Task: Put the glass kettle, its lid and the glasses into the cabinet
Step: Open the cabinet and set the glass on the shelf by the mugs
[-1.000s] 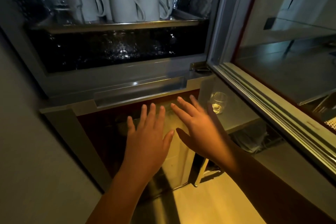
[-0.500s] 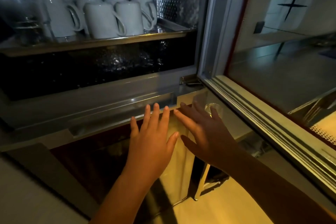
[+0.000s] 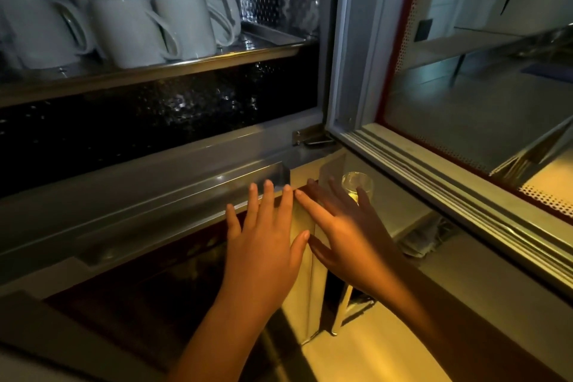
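Observation:
The metal cabinet (image 3: 173, 161) stands open in front of me, its lower compartment dark. A clear drinking glass (image 3: 357, 185) sits on a surface to the right, below the swung-out door. My left hand (image 3: 263, 245) is held flat with fingers straight, just under the cabinet's front ledge. My right hand (image 3: 347, 236) is beside it with fingers spread, its fingertips close to the glass and partly covering it; it holds nothing. No kettle or lid can be made out in this view.
Several white mugs (image 3: 124, 31) stand upside down on the upper steel shelf (image 3: 186, 65). The glass-paned cabinet door (image 3: 465, 139) hangs open at the right, above my right arm. A grey wall is at lower left, a pale floor (image 3: 372, 350) below.
The view has shifted left and closer to the cabinet. Both hands have risen a little toward the front ledge, the right hand nearing the glass.

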